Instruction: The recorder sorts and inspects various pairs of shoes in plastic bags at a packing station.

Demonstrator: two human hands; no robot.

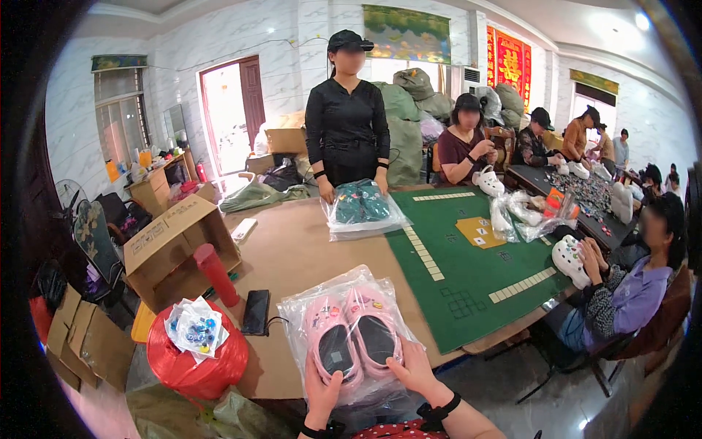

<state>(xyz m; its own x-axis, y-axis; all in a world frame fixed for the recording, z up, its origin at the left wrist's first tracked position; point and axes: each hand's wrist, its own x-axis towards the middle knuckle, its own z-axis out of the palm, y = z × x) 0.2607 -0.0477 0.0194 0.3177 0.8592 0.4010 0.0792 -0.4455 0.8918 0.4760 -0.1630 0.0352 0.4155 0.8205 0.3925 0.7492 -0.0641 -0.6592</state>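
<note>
- Nearest to my view, two black-banded wrists and a red dotted garment (pixel 402 431) fill the lower edge.
- Part-closed, the left hand (pixel 322 389) has its thumb on the heel of the left shoe; the right hand (pixel 418 372) matches it on the other. Together they grip the pink clogs (pixel 326 311) from both sides; I cannot make out the fingertips underneath.
- Clear plastic (pixel 293 307) surrounds the pair, at the near edge of the brown table (pixel 285 238).
- Room to the left ends at a black phone (pixel 255 313); rightward, the green mat (pixel 468 322) begins just beside the plastic. Ahead, I have a strip of brown surface.
- Toes point away from me, and the long axis runs outward, leaning slightly left at the far end. Openings face up.
- Both forearms rise from below, the right one slanting in from the right, thumbs uppermost.
- Farther out stand a red twine roll (pixel 191 366), a red cylinder (pixel 216 275) and a cardboard box (pixel 179 245).
- Across the table, a standing person's hands touch bagged green clogs (pixel 363 206); at right, a seated person holds a white clog (pixel 570 261).
</note>
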